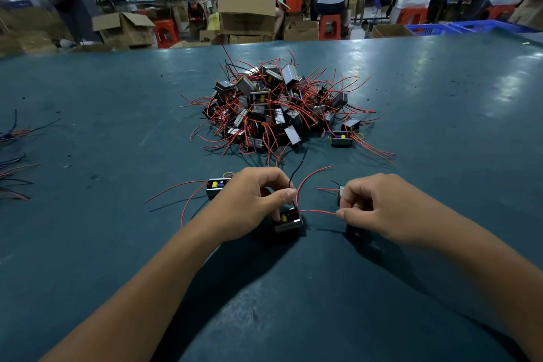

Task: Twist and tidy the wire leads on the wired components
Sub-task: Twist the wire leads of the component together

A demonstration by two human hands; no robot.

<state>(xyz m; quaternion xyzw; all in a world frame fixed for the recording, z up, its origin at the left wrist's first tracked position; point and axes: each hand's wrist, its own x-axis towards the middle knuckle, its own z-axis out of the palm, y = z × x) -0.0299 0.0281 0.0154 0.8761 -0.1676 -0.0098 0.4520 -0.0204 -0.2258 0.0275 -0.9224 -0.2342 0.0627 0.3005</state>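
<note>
A small black wired component (289, 220) with a yellow part sits on the dark green table (117, 244) between my hands. My left hand (252, 200) grips it from above, fingers curled over its top and its upright black and red leads. My right hand (373, 206) pinches the end of a red lead (318, 211) stretched sideways from the component. A second component (216, 186) lies just left of my left hand. Another one (341, 193) is partly hidden behind my right hand.
A big heap of black components with red leads (279, 110) fills the table's middle, with one loose unit (341, 139) at its right. Loose wires (14, 161) lie at the left edge. Cardboard boxes, red stools and seated people are beyond the table.
</note>
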